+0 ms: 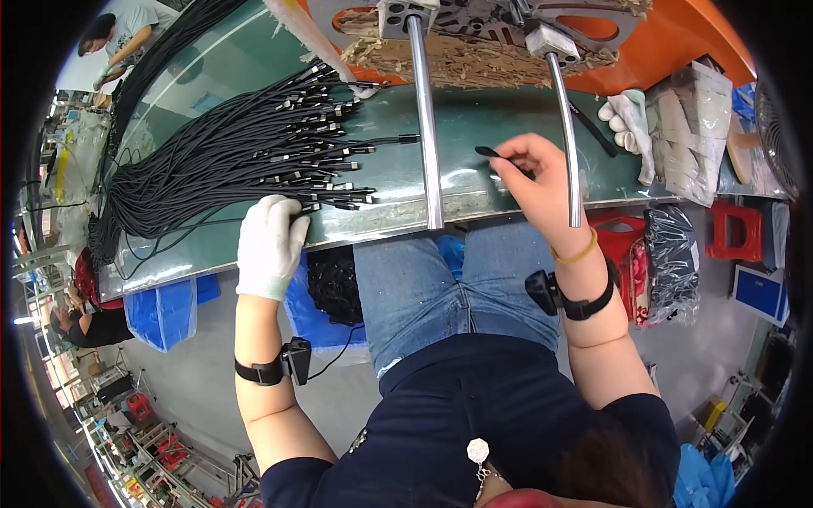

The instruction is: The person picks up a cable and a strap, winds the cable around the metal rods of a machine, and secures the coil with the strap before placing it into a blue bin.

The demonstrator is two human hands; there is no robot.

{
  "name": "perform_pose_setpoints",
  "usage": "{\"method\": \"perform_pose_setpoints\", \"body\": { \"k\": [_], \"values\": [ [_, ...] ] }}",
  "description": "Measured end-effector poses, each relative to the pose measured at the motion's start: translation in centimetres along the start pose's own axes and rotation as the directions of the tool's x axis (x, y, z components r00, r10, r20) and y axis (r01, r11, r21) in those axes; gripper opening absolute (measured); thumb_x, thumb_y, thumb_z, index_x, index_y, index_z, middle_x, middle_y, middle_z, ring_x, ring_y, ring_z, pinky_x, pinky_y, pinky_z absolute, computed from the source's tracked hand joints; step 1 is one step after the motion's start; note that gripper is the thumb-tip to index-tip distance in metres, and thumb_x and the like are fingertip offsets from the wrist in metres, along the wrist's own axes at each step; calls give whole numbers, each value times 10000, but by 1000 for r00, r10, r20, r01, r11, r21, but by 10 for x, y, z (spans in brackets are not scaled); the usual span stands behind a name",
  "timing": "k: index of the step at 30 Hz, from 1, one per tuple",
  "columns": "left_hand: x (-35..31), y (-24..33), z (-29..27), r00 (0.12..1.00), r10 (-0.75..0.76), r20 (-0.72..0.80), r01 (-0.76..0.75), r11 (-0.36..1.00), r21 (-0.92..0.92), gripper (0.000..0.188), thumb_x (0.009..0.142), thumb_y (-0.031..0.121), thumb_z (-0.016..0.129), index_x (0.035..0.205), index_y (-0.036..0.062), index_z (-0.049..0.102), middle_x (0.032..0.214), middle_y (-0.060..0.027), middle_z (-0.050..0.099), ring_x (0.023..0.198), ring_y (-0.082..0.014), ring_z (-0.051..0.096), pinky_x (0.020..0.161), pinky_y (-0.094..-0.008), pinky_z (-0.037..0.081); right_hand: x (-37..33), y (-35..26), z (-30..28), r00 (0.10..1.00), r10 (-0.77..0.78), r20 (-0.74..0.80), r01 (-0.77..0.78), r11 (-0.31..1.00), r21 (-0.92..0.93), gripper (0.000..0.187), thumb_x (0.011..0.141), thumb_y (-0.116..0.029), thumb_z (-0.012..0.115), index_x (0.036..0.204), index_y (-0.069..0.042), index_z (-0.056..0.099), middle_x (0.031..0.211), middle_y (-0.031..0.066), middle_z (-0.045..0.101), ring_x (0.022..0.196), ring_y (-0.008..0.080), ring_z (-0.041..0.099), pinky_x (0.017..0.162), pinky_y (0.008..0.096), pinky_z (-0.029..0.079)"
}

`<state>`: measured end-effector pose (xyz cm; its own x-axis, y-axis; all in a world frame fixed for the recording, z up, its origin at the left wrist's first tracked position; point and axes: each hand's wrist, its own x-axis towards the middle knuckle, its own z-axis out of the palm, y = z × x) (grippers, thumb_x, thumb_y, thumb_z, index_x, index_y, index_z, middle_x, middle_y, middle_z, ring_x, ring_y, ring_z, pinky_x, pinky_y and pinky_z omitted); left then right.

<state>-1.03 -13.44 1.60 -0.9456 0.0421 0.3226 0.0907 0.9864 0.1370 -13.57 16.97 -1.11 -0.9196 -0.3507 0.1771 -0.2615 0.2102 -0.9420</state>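
Note:
Wearing a white glove, my left hand (271, 241) is at the table's near edge with its fingers curled together. A thin black cable runs into the glove from the left, and a dark connector tip shows by the fingertips. My bare right hand (535, 173) is over the table between two metal rods, pinching a small black piece (486, 151) between thumb and forefinger. Its exact kind cannot be made out. To the left lies a big bundle of black cables (212, 152), metal plug ends toward the middle. One cable end (398, 139) sticks out farther, reaching the left rod.
Two upright metal rods, left (426, 127) and right (566, 135), come down from a fixture with worn wooden board (474, 63). A white glove (628, 131), a dark slim tool (594, 131) and a clear plastic bag (690, 127) lie right. Another person (127, 38) sits far left.

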Motion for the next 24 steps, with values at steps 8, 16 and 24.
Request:
{"method": "perform_pose_setpoints", "body": {
  "k": [8, 16, 24],
  "values": [
    [-9, -8, 8, 997, 2, 80, -12, 992, 124, 158, 747, 92, 621, 885, 44, 561, 799, -102, 548, 731, -298, 527, 658, -373, 437, -33, -29, -13, 931, 266, 248, -364, 699, 615, 150, 819, -3, 572, 967, 15, 554, 832, 103, 629, 750, 149, 607, 686, 256, 483],
    [3, 87, -2, 992, -11, -122, -56, 843, -535, 111, 747, -21, 567, 852, 14, 570, 763, -123, 553, 690, -262, 553, 640, -327, 458, -51, -42, -10, 925, 265, 274, -379, 576, 724, 234, 806, 19, 567, 1039, 32, 551, 807, 109, 614, 708, 162, 594, 645, 255, 475],
    [21, 148, -18, 983, 40, 180, 151, 379, -913, 53, 766, -12, 551, 810, -3, 578, 733, -114, 551, 645, -220, 542, 607, -304, 443, -56, -61, -15, 962, 59, 268, -244, 630, 737, 206, 787, 53, 564, 991, 59, 590, 791, 113, 580, 663, 163, 584, 598, 256, 478]
  ]
}}
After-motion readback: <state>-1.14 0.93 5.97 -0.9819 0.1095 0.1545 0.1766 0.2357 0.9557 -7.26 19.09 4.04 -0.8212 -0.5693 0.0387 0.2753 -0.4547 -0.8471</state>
